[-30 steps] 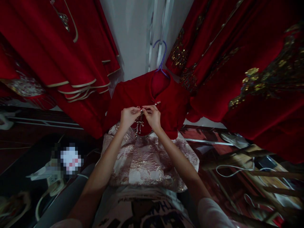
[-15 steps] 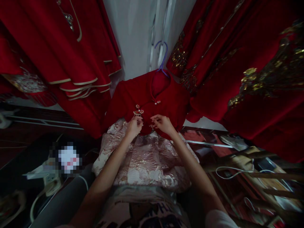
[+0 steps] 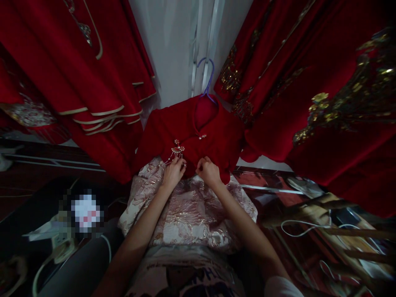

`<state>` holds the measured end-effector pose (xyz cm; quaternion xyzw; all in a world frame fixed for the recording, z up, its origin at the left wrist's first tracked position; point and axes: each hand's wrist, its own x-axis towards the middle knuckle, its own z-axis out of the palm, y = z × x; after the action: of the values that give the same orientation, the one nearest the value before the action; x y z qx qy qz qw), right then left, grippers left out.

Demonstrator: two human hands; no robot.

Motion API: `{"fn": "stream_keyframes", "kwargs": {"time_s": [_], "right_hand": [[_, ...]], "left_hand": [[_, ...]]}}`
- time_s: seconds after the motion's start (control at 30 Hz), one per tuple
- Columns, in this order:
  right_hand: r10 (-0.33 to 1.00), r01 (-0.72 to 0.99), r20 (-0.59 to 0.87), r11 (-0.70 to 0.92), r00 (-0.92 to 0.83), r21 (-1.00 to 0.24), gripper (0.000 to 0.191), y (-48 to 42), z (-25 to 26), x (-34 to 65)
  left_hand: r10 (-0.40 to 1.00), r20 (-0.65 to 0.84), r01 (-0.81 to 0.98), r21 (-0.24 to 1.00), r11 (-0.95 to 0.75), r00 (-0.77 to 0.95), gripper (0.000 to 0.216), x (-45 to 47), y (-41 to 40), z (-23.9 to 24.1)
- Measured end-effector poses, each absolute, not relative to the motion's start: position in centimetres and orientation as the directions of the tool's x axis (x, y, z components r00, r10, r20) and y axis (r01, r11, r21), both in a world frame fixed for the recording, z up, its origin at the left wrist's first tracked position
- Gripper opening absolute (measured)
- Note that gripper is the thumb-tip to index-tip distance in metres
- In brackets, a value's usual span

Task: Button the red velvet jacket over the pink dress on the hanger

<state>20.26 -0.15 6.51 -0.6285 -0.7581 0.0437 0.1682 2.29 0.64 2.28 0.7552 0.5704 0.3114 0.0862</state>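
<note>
A short red velvet jacket [image 3: 216, 140] hangs on a purple hanger [image 3: 206, 78] in front of me. A beaded brooch with tassels [image 3: 177, 149] is fastened on its front, and a small clasp [image 3: 202, 136] sits at the collar. My left hand [image 3: 173, 171] and my right hand [image 3: 209, 170] are side by side at the jacket's lower front edge, fingers curled and pinching the fabric there. Below them spreads a pale pink and gold brocade skirt [image 3: 188, 214].
Red embroidered garments hang close on the left [image 3: 77, 74] and on the right [image 3: 324, 103]. A dark glossy floor lies below, with white cables [image 3: 305, 225] at the right and a white power strip [image 3: 58, 243] at the lower left.
Both hands have left the brooch, which now hangs fastened on the jacket, and have moved down to the jacket's lower front edge.
</note>
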Motion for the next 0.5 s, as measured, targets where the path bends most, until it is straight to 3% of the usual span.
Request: {"fn": "stream_keyframes", "kwargs": {"time_s": [0.23, 0.33, 0.5], "right_hand": [[0.939, 0.696, 0.14, 0.328, -0.314, -0.639, 0.017, 0.4, 6.2, 21.2], [0.926, 0.634, 0.194, 0.366, -0.325, -0.681, 0.016, -0.3, 6.4, 19.8], [0.921, 0.635, 0.3, 0.388, -0.248, -0.668, 0.016, -1.0, 5.9, 17.7]], "left_hand": [[0.894, 0.448, 0.63, 0.69, -0.357, 0.015, 0.006, 2.2, 0.8, 1.7], [0.924, 0.38, 0.609, 0.744, -0.276, -0.047, 0.007, 2.0, 0.5, 1.7], [0.93, 0.366, 0.639, 0.721, -0.266, -0.026, 0.015, 1.6, 0.5, 1.1]]}}
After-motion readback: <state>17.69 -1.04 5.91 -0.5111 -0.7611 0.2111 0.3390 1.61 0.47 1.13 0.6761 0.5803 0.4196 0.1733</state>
